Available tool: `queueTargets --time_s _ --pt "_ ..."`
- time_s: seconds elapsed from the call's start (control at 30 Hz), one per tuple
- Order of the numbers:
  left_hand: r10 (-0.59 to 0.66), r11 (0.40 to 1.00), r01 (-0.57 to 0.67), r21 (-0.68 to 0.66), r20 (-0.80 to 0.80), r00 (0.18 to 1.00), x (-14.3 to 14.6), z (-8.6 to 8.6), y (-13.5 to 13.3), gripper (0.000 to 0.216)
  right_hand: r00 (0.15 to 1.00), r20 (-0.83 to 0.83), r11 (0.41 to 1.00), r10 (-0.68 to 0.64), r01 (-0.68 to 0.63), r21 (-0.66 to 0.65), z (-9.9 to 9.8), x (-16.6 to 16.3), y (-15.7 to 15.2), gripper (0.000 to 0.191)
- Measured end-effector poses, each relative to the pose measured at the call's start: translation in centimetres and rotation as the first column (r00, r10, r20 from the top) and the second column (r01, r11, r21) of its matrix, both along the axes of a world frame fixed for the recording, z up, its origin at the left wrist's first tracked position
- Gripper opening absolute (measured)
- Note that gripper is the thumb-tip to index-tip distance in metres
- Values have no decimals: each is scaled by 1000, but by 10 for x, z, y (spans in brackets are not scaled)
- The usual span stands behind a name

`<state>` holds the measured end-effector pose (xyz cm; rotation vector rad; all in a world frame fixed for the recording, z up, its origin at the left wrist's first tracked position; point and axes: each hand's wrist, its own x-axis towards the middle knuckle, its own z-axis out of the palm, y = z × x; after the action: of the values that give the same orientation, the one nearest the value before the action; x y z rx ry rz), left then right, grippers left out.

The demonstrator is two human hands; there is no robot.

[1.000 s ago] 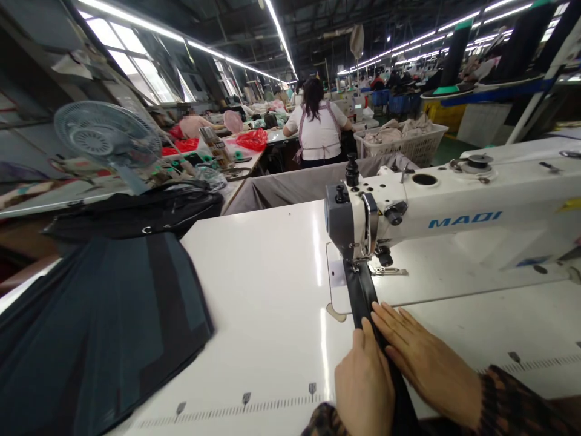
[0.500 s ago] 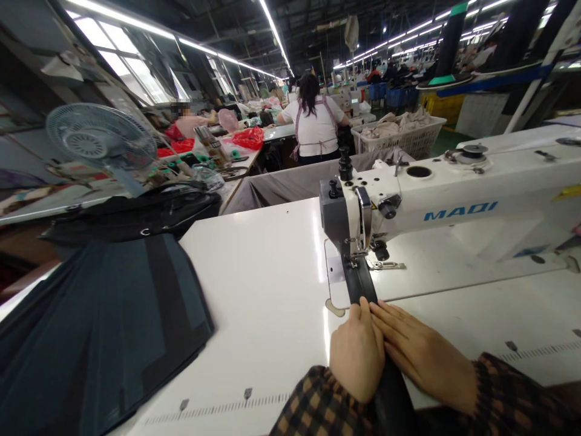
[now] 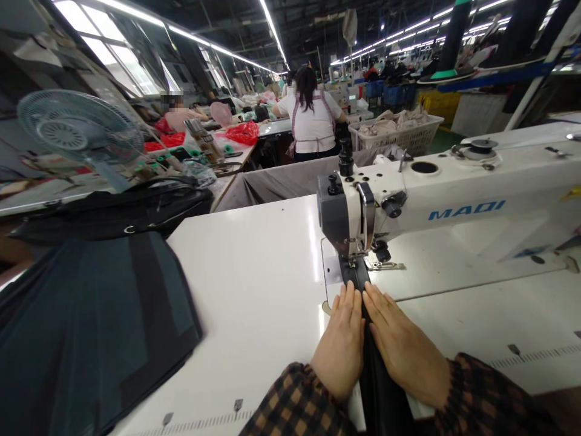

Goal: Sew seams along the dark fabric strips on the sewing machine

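A black strip of material [image 3: 380,381] runs from the table's front edge up under the presser foot [image 3: 351,261] of a white sewing machine [image 3: 454,188]. My left hand [image 3: 342,339] lies flat on the strip's left side, fingers stretched toward the needle. Along the right side rests my right hand [image 3: 402,342], also flat, with its fingers extended. A narrow line of the strip shows between the two hands. Their palms hide part of the material beneath.
Dark fabric panels [image 3: 104,327] lie on the left of the white table [image 3: 245,272], with a black bag-like piece [image 3: 109,212] behind them. A fan [image 3: 82,130] stands at the far left. A co-worker [image 3: 313,118] sits ahead, beside a white basket [image 3: 408,136] of cloth.
My left hand has flattened out, its fingers straightening and moving forward along the strip. My right hand has shifted slightly forward and left. The view has turned a little.
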<state>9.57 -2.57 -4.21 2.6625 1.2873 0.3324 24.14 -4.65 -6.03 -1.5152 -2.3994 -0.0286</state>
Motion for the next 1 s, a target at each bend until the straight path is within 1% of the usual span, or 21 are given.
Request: queueTargets --time_s 0.13,0.23,0.33,0.43,0.53,0.67,0.8,0.9,1.0 --pt "73 996 -72 59 -12 997 10 -3 -1 49 997 -79 999 -18 22 48 -2 -5 4 49" --pt "135 990 -135 51 -8 991 15 -3 -1 47 992 -124 998 -35 42 55 -2 -8 6 48" --pt "172 985 -172 28 0 985 18 -2 -2 45 992 -120 998 -45 49 35 0 -9 6 48" --pt "171 984 -171 38 4 985 21 2 -2 44 993 -117 999 -32 35 25 1 -9 7 49" --pt "173 982 -171 85 -18 985 25 6 -1 43 994 -111 1000 -7 10 23 0 -9 8 52" --pt "163 967 -138 214 -107 981 30 6 1 46 994 -109 1000 3 -3 -3 -2 -8 9 56" --pt "123 943 -62 326 -168 978 32 3 2 54 994 -106 1000 -12 11 -10 -3 -8 12 57" --pt "95 939 -39 341 -148 984 30 0 3 62 995 -103 1000 1 -1 2 -2 -7 14 57" --pt "100 949 -74 307 -71 992 28 -5 5 66 995 -100 1000 21 -21 4 -2 -6 17 59"
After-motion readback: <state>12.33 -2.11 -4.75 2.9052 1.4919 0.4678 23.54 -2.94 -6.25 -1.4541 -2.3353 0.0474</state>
